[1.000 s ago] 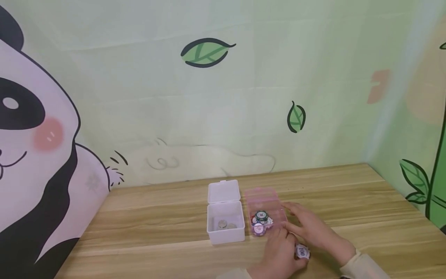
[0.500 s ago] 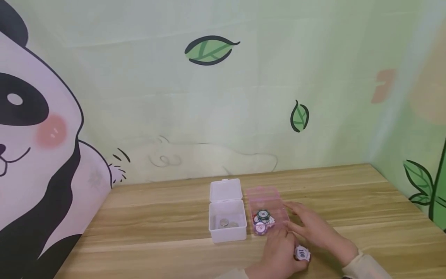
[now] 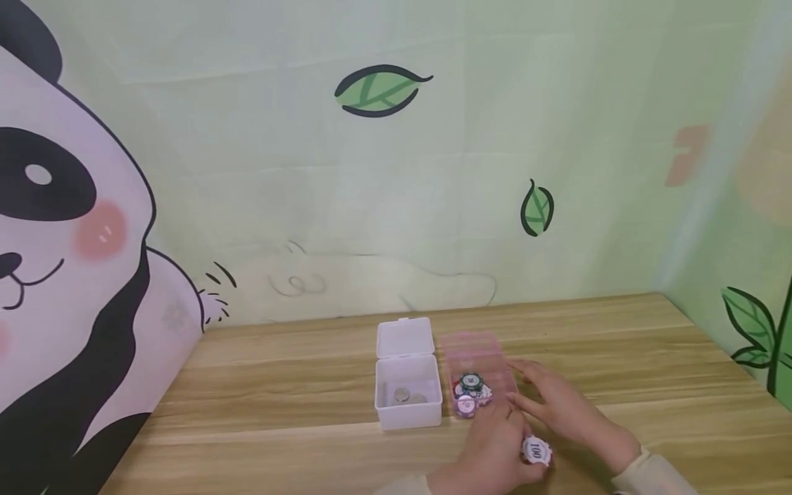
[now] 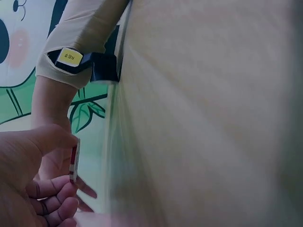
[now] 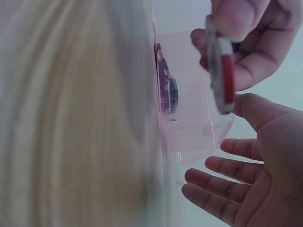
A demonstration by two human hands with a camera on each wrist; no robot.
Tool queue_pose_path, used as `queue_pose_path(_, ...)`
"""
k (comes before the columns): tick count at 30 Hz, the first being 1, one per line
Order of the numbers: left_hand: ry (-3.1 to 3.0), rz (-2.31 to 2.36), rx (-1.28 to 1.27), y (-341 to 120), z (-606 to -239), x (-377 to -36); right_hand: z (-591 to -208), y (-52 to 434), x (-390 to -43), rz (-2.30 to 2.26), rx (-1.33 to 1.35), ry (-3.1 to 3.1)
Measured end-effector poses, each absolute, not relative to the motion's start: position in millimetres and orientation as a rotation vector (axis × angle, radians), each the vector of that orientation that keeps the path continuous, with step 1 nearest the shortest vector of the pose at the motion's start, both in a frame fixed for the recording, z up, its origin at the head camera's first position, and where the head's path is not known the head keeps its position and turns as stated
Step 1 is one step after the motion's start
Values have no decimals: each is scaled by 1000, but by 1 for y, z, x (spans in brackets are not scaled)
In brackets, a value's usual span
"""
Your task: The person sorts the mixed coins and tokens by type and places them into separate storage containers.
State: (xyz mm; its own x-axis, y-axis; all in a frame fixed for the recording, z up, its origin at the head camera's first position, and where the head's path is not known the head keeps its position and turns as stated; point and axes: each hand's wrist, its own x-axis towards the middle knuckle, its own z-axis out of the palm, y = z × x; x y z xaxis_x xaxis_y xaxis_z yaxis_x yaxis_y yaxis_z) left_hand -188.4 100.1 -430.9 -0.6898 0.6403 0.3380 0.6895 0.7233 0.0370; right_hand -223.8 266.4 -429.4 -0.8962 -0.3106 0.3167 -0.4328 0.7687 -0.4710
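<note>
1. You pinch a chip (image 3: 535, 451) marked 100 in your left hand (image 3: 495, 454), near the pink box (image 3: 479, 364) of chips on the counter (image 3: 278, 412).
2. Your right hand (image 3: 557, 405) rests relaxed against that box.
3. Next, carry the chip over the box's rim.
4. Since the earlier frame, hardly anything has shifted.

The head view has drifted slightly, so the white plastic box (image 3: 408, 395) and pink transparent box (image 3: 478, 378) sit a little further right; neither hand has visibly moved.
</note>
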Motion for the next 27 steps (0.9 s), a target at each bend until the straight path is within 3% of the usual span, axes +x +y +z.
queue_pose_path(9, -2565, -280, -1125, 85, -423, -196, -429, 266, -223, 800, 587, -2748)
queue_pose_path(27, -2547, -356, -1017, 66, -403, -225, -430, 265, -223, 824, 582, -2749)
